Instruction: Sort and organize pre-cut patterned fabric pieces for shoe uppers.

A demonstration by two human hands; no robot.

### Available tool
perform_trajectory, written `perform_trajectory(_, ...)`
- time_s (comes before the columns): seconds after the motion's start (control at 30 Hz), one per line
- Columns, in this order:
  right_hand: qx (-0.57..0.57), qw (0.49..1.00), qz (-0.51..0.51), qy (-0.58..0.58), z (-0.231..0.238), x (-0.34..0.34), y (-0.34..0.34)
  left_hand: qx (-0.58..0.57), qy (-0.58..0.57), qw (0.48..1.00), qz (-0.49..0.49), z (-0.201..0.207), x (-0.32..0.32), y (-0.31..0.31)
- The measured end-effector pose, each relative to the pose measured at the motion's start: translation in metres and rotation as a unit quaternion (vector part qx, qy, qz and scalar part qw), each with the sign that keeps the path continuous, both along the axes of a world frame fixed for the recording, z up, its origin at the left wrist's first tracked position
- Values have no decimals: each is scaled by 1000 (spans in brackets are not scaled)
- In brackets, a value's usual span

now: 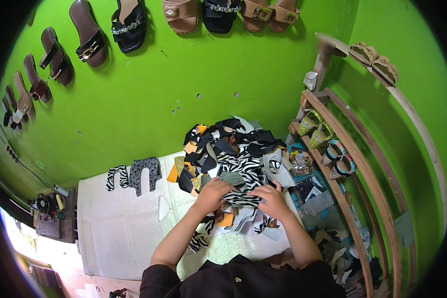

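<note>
Both hands work at the near side of a heaped pile of cut material scraps [228, 144] on a pale table. A grey-green striped piece [241, 198] spans the gap between them. My left hand [214, 193] has its fingers bent over the left end of this piece. At its right end, my right hand [272, 199] grips the edge with thumb and fingers. Zebra-print material [241, 166] lies just beyond the hands, and a pale curved cutout [278, 171] rests beside the right one. Some fingertips are hidden among the scraps.
On the pale table [119, 223] lie a zebra-print U-shaped piece [116, 178] and a dark patterned one [144, 175]. Wooden racks [362, 149] with sandals stand at the right. Several sandals [129, 30] hang on the green wall. A small fan [42, 203] is at the left.
</note>
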State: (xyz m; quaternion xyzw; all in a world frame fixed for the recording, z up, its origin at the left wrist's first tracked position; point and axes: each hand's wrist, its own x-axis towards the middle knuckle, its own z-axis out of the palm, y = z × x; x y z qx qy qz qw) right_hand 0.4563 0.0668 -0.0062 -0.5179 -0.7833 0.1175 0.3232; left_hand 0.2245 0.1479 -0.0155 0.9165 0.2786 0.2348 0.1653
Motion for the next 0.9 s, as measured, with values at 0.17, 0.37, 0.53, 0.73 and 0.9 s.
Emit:
perform_trajectory(0.17, -113, 982, 23, 147, 0, 14, -1, -162, -44, 985, -31, 22, -7, -20)
perform_trajectory(0.37, -107, 993, -19, 43, 15, 11, -13, -209, -50, 976, -40, 29, -36, -30)
perform_trajectory(0.53, -157, 985, 51, 58, 24, -8, -31, -229, -128, 965, 23, 40, -54, -50)
perform_trajectory(0.73, -142, 944, -74, 288, 6, -74, -48, -198, -291, 920, 175, 29, -43, -84)
perform_trajectory(0.9, -236, 809, -12, 539, 9, -119, -62, 21, -158, 967, 196, 8, -16, -131)
